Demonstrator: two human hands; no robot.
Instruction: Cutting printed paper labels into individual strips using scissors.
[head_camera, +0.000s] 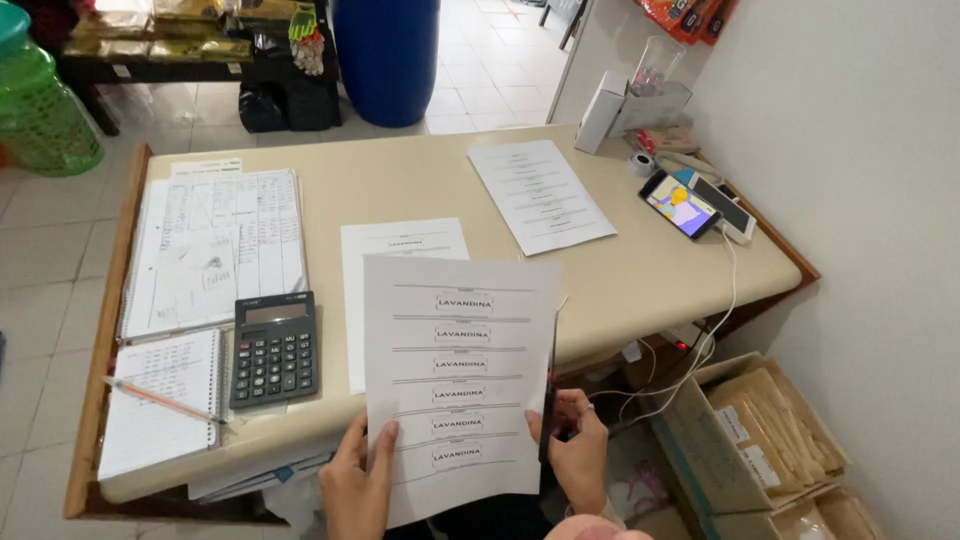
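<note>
The left hand (358, 480) is pinching the lower left edge of a printed label sheet (458, 375), fingers curled on its front. The right hand (577, 445) is gripping black scissors (550, 385), whose blades are running up along the sheet's right edge; how far they are parted cannot be told. The sheet is carrying 6 labels. Beyond it, 2 more printed sheets are lying on the desk (420, 185), beside 1 calculator (273, 348), 2 notebooks and 2 phones.
</note>
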